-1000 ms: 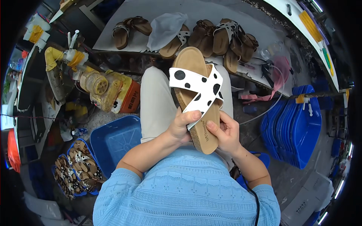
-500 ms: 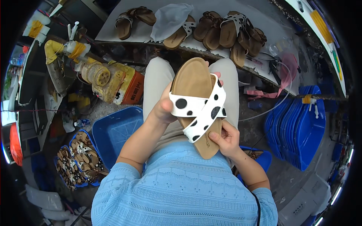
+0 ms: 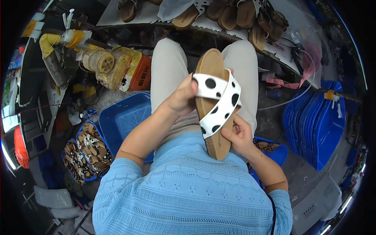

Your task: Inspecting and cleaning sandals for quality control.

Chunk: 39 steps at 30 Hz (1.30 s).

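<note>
Above my lap I hold a sandal (image 3: 219,102) with a tan footbed and crossed white straps with black dots. Its toe end points away from me and its side edge shows. My left hand (image 3: 183,96) grips the strap and sole on the left side, thumb at the strap's edge; its other fingers are mostly behind the sole. My right hand (image 3: 239,135) pinches the right edge near the heel, thumb on the footbed side. More sandals (image 3: 188,16) lie on the bench (image 3: 141,19) ahead, some dotted, some brown.
A blue bin (image 3: 125,117) stands on the floor at my left, beside baskets of sandals (image 3: 92,150). Stacked blue bins (image 3: 309,121) are at right. A yellow-stained machine (image 3: 105,66) with an orange box (image 3: 140,73) stands front left. Pink cloth (image 3: 309,64) hangs off the bench.
The sandal has turned so that its side edge shows more, both hands still on it. The whole view has shifted, with the bench now higher in the picture.
</note>
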Available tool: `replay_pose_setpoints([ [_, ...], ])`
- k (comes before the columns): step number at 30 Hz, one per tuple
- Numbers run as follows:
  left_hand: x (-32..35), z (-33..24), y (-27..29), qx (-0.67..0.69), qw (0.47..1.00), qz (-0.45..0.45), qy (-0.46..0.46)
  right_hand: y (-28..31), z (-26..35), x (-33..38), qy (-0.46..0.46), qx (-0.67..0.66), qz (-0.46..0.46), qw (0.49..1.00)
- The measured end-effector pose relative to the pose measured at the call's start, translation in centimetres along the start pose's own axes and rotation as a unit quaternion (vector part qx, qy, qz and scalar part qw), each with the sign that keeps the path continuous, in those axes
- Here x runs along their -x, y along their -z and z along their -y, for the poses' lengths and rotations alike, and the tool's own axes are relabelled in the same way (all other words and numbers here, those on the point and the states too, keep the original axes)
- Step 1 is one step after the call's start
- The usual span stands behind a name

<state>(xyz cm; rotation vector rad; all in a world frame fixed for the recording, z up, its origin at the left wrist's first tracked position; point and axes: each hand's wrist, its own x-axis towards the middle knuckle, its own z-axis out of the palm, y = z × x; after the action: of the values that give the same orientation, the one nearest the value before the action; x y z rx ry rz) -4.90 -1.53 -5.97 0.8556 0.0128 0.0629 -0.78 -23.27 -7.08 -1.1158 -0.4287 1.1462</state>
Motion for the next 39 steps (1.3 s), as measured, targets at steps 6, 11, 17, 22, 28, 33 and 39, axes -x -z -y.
replay_pose_setpoints([
  [6,-1.0,0.5,0.4,0.048,0.994,-0.098,0.003,-0.5,1.8,-1.5,-0.030,-0.067,-0.057,0.996],
  [11,-1.5,0.1,0.5,0.022,0.984,-0.178,-0.007,0.0,2.7,-2.1,-0.058,-0.070,-0.081,0.993],
  [17,-2.4,0.5,0.0,0.160,0.979,-0.119,0.031,0.1,4.5,-2.9,-0.031,-0.143,-0.112,0.983],
  [22,-0.2,2.8,-1.6,0.116,0.975,-0.185,0.035,1.0,5.2,-3.2,0.003,-0.156,-0.121,0.980],
  [28,0.9,2.9,-3.0,0.082,0.986,-0.141,0.021,1.1,5.3,-3.3,-0.012,-0.151,-0.128,0.980],
  [33,0.6,2.4,-3.8,0.069,0.983,-0.155,0.063,0.6,5.3,-3.0,-0.017,-0.171,-0.133,0.976],
  [39,0.4,2.9,-3.9,0.071,0.975,-0.208,0.017,0.9,4.1,-2.5,0.097,0.073,-0.210,0.970],
])
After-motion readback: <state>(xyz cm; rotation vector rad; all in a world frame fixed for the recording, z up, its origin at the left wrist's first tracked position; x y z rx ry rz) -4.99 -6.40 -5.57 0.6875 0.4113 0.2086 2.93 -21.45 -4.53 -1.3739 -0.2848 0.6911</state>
